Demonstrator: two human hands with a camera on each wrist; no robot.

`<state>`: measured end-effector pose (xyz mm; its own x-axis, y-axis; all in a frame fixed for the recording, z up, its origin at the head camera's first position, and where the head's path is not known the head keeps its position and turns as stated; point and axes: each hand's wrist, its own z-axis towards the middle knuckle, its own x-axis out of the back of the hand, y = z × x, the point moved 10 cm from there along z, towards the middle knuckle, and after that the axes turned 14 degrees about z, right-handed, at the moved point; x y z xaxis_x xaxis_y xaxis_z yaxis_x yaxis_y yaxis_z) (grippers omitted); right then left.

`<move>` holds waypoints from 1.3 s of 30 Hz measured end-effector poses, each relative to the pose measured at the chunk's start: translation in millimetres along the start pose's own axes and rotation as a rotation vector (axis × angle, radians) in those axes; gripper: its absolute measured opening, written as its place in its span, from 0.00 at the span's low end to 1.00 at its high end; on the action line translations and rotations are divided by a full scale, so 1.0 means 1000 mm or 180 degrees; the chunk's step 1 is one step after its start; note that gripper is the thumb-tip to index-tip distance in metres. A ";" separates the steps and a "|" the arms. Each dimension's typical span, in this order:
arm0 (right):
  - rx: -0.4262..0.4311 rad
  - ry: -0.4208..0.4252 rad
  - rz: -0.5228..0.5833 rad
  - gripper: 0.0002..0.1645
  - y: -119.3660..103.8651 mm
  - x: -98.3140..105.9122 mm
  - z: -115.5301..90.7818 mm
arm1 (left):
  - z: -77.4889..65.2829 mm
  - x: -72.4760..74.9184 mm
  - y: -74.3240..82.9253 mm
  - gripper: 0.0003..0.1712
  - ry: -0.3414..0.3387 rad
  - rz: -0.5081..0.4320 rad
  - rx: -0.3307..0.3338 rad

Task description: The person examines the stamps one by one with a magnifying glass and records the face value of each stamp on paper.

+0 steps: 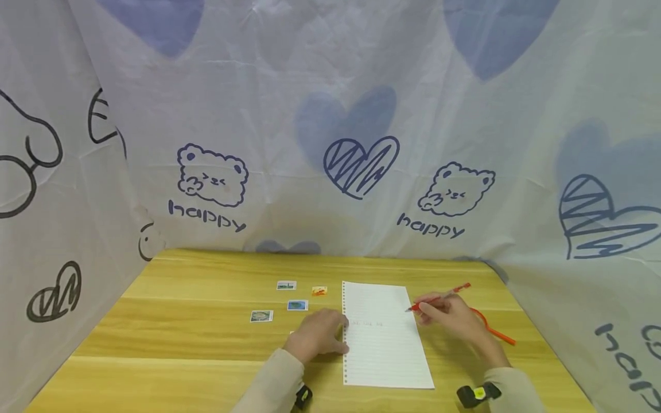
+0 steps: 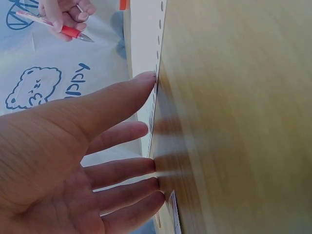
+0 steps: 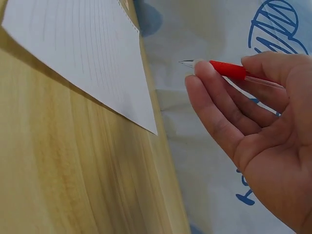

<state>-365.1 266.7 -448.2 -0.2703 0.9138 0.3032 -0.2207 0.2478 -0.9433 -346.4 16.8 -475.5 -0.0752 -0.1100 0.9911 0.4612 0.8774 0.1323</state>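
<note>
A lined sheet of paper [image 1: 387, 355], punched along its left edge, lies on the table with a short row of faint writing across its upper middle. My left hand [image 1: 320, 332] touches that holed edge, thumb and fingers extended, as the left wrist view also shows. In my right hand [image 1: 446, 315] a red gel pen [image 3: 228, 69] is pinched between thumb and fingers. Its bare metal tip points left, raised above the paper's right edge. The right wrist view shows the tip apart from the sheet [image 3: 83, 53].
Several small picture stamps lie left of the paper, among them a blue one [image 1: 297, 305] and a yellow-orange one [image 1: 319, 291]. A bent orange-red strip [image 1: 501, 336] rests right of my right hand. A printed white curtain [image 1: 279, 115] surrounds the wooden table [image 1: 181, 338].
</note>
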 end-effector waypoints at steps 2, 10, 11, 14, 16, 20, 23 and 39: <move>-0.0155 0.0087 -0.0050 0.20 0.004 0.000 0.001 | 0.000 -0.001 -0.001 0.29 -0.0002 0.0007 0.0006; -0.0303 0.0172 0.0010 0.21 0.012 -0.007 0.008 | 0.003 -0.004 -0.003 0.29 -0.0019 0.0040 0.0020; -0.0289 0.0157 -0.0002 0.21 0.012 -0.008 0.009 | 0.003 -0.004 -0.003 0.29 -0.0021 0.0048 0.0020; -0.0275 0.0105 -0.0071 0.22 0.011 -0.013 0.012 | 0.003 -0.003 -0.002 0.29 -0.0022 0.0069 0.0016; -0.0299 0.0038 -0.0122 0.23 0.011 -0.017 0.014 | 0.003 -0.002 -0.002 0.29 -0.0026 0.0063 0.0023; -0.0407 -0.0123 -0.0045 0.25 0.014 -0.025 0.017 | 0.002 -0.001 -0.002 0.29 -0.0041 0.0039 0.0041; -0.0436 -0.0186 0.0129 0.26 0.016 -0.030 0.019 | 0.001 0.000 -0.001 0.29 -0.0042 0.0037 0.0047; -0.0680 0.0290 0.0035 0.16 0.035 -0.033 0.020 | 0.001 0.002 0.000 0.30 -0.0005 0.0081 -0.0001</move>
<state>-382.4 239.0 -488.7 -0.1839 0.9397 0.2884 -0.0120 0.2912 -0.9566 -347.1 16.9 -473.9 -0.0649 -0.0869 0.9941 0.4632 0.8798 0.1071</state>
